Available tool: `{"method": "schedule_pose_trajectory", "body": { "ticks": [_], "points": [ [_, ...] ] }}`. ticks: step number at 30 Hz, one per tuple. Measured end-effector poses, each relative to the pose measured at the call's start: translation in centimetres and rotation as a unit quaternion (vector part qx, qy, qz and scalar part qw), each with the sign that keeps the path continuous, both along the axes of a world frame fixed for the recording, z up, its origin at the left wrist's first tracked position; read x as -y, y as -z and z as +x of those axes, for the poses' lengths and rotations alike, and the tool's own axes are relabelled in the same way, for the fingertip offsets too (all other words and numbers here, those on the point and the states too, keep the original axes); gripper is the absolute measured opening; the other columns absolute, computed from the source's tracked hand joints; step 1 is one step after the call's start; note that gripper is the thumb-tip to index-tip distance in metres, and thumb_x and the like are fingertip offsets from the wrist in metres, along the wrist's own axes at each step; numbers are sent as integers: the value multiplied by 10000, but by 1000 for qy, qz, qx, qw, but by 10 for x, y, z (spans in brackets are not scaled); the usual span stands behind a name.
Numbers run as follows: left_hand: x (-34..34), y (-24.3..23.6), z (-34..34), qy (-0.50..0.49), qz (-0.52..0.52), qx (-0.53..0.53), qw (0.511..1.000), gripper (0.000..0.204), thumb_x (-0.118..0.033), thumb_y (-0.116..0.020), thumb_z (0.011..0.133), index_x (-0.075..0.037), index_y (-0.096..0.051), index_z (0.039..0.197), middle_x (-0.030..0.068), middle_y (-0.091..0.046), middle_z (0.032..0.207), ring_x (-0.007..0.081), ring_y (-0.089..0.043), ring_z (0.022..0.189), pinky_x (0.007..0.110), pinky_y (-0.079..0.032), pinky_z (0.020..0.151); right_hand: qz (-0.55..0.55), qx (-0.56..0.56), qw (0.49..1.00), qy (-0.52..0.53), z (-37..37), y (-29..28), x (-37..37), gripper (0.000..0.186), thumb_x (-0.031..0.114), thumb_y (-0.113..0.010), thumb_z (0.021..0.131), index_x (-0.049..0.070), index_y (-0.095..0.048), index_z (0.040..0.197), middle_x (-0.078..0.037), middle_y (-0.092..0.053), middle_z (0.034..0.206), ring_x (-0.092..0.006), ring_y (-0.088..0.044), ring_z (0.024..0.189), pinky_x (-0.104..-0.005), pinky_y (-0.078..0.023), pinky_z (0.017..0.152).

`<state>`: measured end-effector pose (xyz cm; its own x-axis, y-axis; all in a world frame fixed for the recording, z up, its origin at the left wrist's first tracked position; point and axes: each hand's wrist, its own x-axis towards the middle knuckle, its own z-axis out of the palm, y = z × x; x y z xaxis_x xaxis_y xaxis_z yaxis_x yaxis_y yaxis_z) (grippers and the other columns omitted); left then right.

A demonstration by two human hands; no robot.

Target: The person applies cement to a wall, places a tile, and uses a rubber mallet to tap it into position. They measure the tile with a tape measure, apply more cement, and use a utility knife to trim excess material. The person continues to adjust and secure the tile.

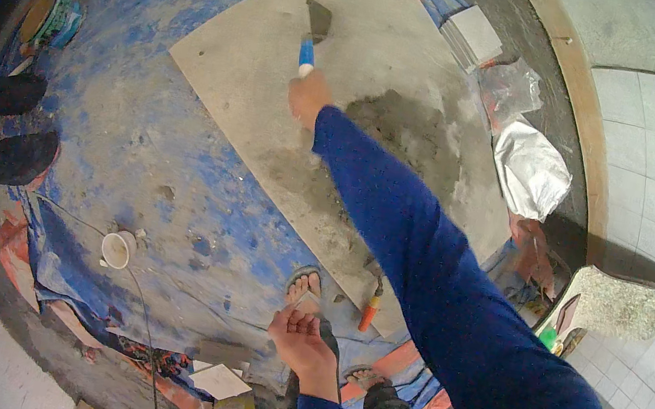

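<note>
A white, round cup point(118, 249) sits on the dusty blue tarp point(191, 138), its contents too small to make out, with a thin dark cord point(146, 315) running close by. At the far left is a round green-and-blue tub point(59, 21), its inside unclear. To the right, a crumpled silvery-white bag point(531, 169) lies beside a large flat beige board point(257, 54), with a clear plastic bag point(513, 88) just beyond it; what either holds cannot be told. A stack of pale square tiles point(470, 36) stands near the board's far corner. The right hand point(308, 99) has its grip closed around the blue-and-white handle of a dark-bladed scraper point(313, 33), which is over the board's far left part. The blue-sleeved right arm point(410, 227) crosses the board, blocking part of a dark grey mortar patch point(410, 127). An orange-handled tool point(371, 309) lies at the board's near edge. The left hand point(307, 350) is palm up, fingers curled, near a sandalled foot point(303, 285); whether its grip holds anything cannot be told.
</note>
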<state>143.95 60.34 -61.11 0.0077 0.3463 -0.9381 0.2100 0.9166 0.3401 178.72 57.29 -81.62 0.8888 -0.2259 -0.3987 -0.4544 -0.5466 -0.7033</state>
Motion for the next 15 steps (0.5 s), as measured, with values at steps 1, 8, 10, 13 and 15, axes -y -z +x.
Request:
{"method": "schedule_pose_trajectory", "body": {
  "ticks": [1,8,10,13,15],
  "points": [
    [-3,0,2,-2,11,14,1000,216,-310,-607,934,-99,-578,901,-33,-487,796,116,-450,711,291,-392,683,-4,-30,996,-88,12,3,-3,299,243,-618,926,-30,-621,1050,-255,-695,949,-416,-702,863,-518,-549,707],
    [-4,-3,10,-17,63,7,998,253,-328,-649,898,-84,-586,912,-13,-498,810,142,-478,748,304,-396,718,66,-118,925,-355,-210,-52,-26,380,207,-655,887,-28,-584,1176,-276,-692,923,-469,-677,882,-553,-526,794],
    [-4,-3,6,-14,76,1,997,243,-316,-645,894,-83,-576,906,-12,-492,805,143,-471,735,304,-395,711,20,-164,958,-235,-239,-60,-21,410,197,-638,899,-51,-540,1210,-290,-685,899,-482,-671,855,-563,-522,787],
    [-6,-4,-3,-9,77,-5,997,238,-308,-643,889,-85,-561,899,-11,-487,799,142,-468,726,307,-395,701,-33,-79,991,-103,-242,-58,-15,412,182,-619,918,-72,-494,1216,-314,-670,894,-491,-658,872,-581,-507,782],
    [-6,-4,-7,-11,74,15,997,238,-308,-643,887,-88,-554,896,-11,-488,795,138,-466,726,309,-394,695,-4,-111,977,-180,-257,-59,-7,396,174,-615,929,-62,-466,1209,-329,-658,903,-499,-641,896,-585,-490,763]
  ]
}}
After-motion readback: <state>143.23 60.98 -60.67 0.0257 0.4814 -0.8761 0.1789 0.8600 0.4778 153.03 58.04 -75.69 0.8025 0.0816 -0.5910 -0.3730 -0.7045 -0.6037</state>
